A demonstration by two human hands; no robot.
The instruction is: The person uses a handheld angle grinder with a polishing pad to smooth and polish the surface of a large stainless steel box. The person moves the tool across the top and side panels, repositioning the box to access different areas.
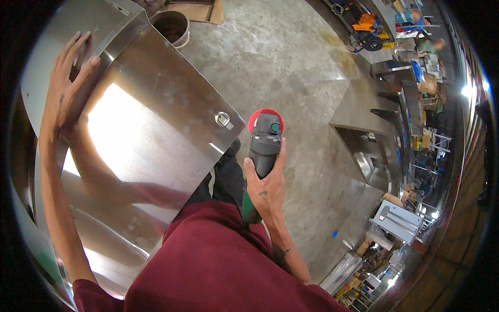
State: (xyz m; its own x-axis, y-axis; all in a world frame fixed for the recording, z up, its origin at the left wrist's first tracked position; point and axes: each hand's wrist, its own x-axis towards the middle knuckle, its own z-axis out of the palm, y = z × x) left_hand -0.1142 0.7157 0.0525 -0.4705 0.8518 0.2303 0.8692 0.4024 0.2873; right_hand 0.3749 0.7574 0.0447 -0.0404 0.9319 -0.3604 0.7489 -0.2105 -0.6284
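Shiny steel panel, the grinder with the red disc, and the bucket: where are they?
Shiny steel panel (156, 119): head view, on its flat face.
Dark handheld grinder with red disc (264, 148): head view, on its body.
Round metal bucket (183, 32): head view, on its rim.

Light: bright daylight from right | glare: strong on steel panel (130, 130) | edges: dark fisheye vignette, bent lines | background: slightly soft

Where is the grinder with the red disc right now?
The grinder is near the head view's centre, gripped in the right hand, right of the steel panel.
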